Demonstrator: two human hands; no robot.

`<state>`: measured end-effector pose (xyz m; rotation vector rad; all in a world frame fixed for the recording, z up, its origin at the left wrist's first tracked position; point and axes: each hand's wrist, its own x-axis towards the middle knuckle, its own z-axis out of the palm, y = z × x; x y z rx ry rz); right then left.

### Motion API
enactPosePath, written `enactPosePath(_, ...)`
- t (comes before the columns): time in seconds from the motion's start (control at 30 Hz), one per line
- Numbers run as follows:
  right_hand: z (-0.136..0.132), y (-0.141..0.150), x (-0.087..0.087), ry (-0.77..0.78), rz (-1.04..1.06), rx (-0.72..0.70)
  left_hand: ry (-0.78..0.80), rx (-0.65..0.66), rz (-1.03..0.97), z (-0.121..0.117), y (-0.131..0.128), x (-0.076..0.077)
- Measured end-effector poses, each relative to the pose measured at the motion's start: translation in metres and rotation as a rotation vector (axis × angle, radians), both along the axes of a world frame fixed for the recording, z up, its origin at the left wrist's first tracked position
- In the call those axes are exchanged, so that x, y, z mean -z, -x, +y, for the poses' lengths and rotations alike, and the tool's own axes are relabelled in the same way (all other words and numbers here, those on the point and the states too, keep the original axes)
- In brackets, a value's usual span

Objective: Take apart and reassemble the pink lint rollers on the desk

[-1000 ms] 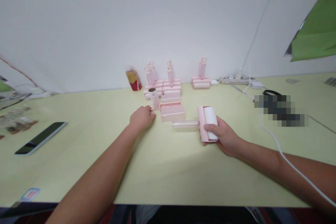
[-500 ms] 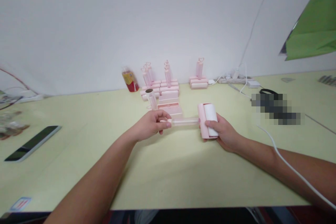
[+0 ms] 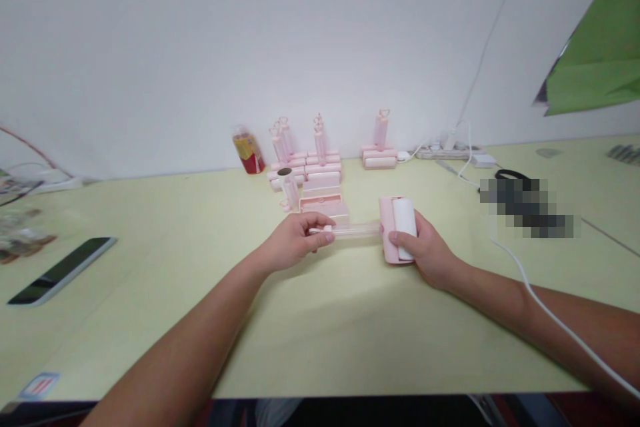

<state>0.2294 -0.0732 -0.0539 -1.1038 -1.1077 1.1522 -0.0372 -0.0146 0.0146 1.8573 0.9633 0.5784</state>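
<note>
A pink lint roller (image 3: pixel 388 232) with a white roll is held sideways above the table between both hands. My left hand (image 3: pixel 297 240) pinches the end of its clear pinkish handle. Around the head and white roll, my right hand (image 3: pixel 429 243) is closed, its thumb lying across the roll. Just beyond my left hand lies an open pink case (image 3: pixel 320 203), partly hidden by the fingers. Beside that case stands a loose cardboard-cored roll (image 3: pixel 287 180) with a clear pinkish handle piece (image 3: pixel 291 197) next to it.
Several pink lint rollers (image 3: pixel 323 170) stand upright by the wall, with more pink ones (image 3: pixel 379 159) to their right. A red and yellow packet (image 3: pixel 249 150) leans nearby. A phone-like slab (image 3: pixel 63 272) lies left. A white cable (image 3: pixel 530 293) crosses over my right forearm.
My left hand has shifted slightly right along with the handle, closer to the roller head. My right hand and the head have barely moved.
</note>
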Motion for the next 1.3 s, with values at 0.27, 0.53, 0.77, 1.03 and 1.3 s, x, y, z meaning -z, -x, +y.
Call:
enactPosePath(0.27,0.0,-0.004,-0.002,-0.143,-0.369,0.079,-0.084,-0.032,0.039,-0.013,-0.013,0.002)
enactPosePath(0.53,-0.024,-0.003,-0.036,-0.835,-1.179,0.057,-0.088,-0.028,0.04,-0.035,-0.035,0.005)
enactPosePath(0.77,-0.032,0.003,-0.041,-0.628,-1.449,-0.282,-0.079,0.151,0.038,-0.05,-0.047,0.012)
enactPosePath(1.03,-0.033,-0.001,-0.044,-0.45,-1.424,-0.493,0.063,0.33,0.025,-0.046,-0.04,0.019)
enactPosePath(1.3,-0.036,0.003,-0.042,-0.461,-1.506,-0.46,0.049,0.298,0.215,-0.044,-0.039,0.017)
